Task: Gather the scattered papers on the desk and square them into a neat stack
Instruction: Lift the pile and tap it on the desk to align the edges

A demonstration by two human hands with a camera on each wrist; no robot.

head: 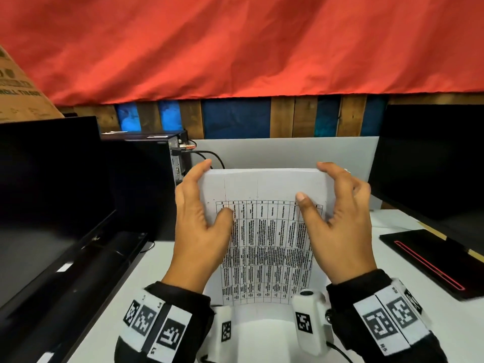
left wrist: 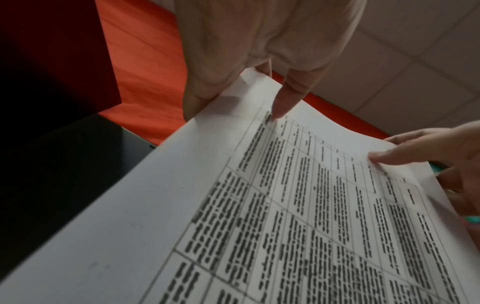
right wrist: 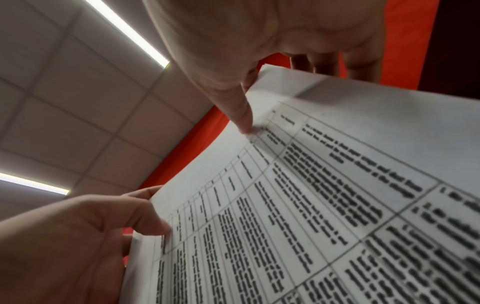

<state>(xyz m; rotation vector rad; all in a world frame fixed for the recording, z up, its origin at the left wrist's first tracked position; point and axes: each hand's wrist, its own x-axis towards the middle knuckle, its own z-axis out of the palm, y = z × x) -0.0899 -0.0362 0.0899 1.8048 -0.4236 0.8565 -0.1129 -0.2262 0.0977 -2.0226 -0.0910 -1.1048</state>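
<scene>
Paper stack (head: 267, 231) upright – left hand (head: 201, 221), right hand (head: 340, 226) grip sides (thumbs front).

White desk (head: 162, 258) carries everything. On its left side a black monitor (head: 47, 179) stands at the edge, with a black computer case (head: 146, 163) behind it and cables (head: 207, 153) at the case's rear. Right side: a flat black pad with a red stripe (head: 432, 260) lies on the surface, a second black monitor (head: 429, 158) behind it. A grey partition panel (head: 288, 150) runs along the desk's back edge.
</scene>
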